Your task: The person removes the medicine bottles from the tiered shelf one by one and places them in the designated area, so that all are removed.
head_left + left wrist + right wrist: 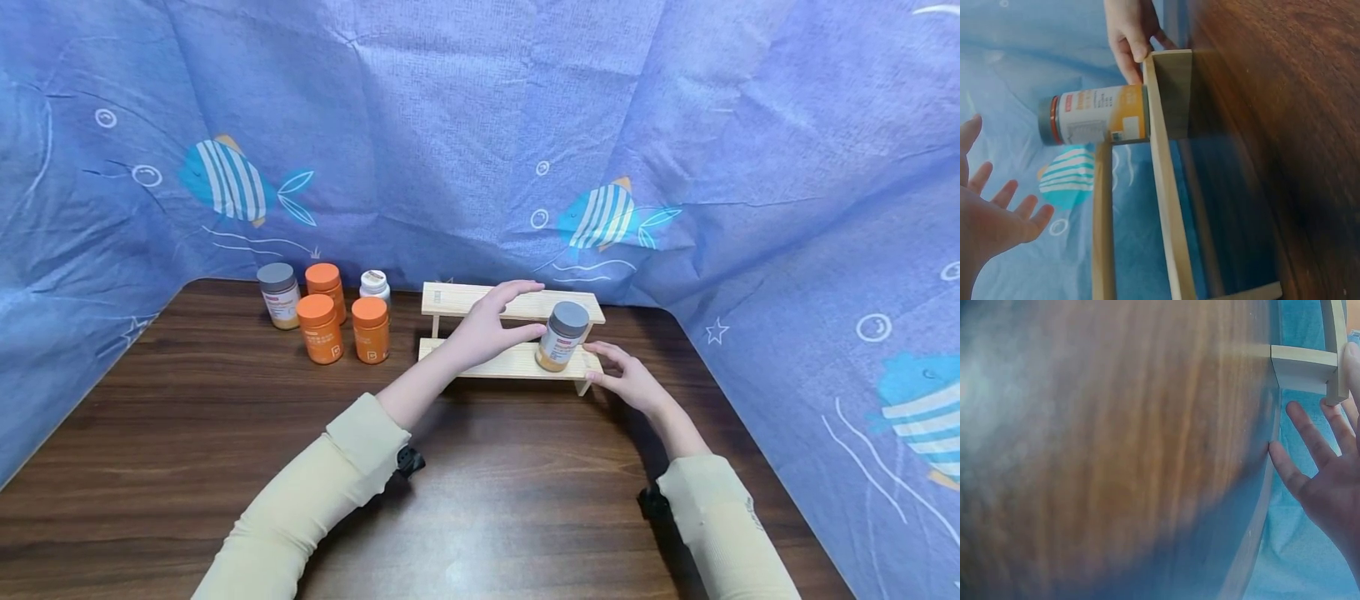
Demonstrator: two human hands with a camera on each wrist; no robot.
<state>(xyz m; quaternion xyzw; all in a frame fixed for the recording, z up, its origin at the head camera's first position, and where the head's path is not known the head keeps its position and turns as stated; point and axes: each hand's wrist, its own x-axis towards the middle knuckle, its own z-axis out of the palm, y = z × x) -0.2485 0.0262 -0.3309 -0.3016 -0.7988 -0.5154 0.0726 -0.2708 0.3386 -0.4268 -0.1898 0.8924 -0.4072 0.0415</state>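
A two-tier wooden rack (498,365) stands near the back of the table. On its lower tier, at the right end, a supplement bottle (557,342) with a grey lid and a white and yellow label stands upright. My left hand (483,333) hovers just left of the bottle, fingers spread; the left wrist view has a gap between that hand (1000,215) and the lid. My right hand (628,382) holds the right end of the lower tier. In the right wrist view its thumb (1352,365) lies along the board's end, with other fingers spread beyond.
Left of the rack stand several orange bottles (321,333), another grey-lidded bottle (281,298) and a small white bottle (374,286). A blue fish-print cloth (450,150) hangs behind and beside the dark wooden table (510,508).
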